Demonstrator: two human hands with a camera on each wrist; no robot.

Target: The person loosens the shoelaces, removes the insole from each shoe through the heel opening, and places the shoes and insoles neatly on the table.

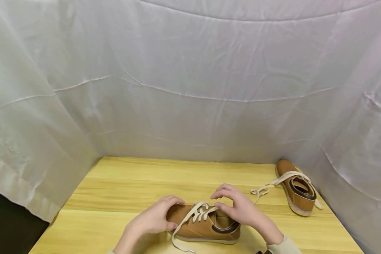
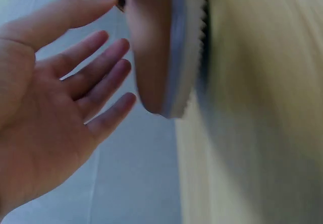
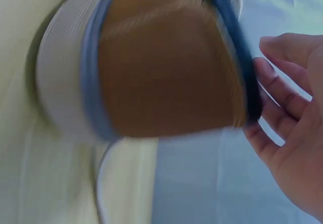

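Positioning the brown, smooth, leather-look low shoe (image 1: 195,231) looked like the step; it sat sole-down on the yellow wood-grain desk (image 1: 124,197), between both hands. Left hand (image 1: 155,216) was spread about the rounded toe (image 1: 177,213), right hand (image 1: 241,209) had fingers parted near the dark collar (image 1: 225,229); neither clamped. Next probably needed pinching the flat cream lace (image 1: 186,218).

No lettering, label, brand, number or sign can be read anywhere in the three views.

Your left hand (image 1: 158,216) extends relaxed fingers (image 2: 96,68), thumb (image 2: 70,16) apart from them. Your right hand (image 1: 242,209) curves its fingers loosely, thumb near their tips.
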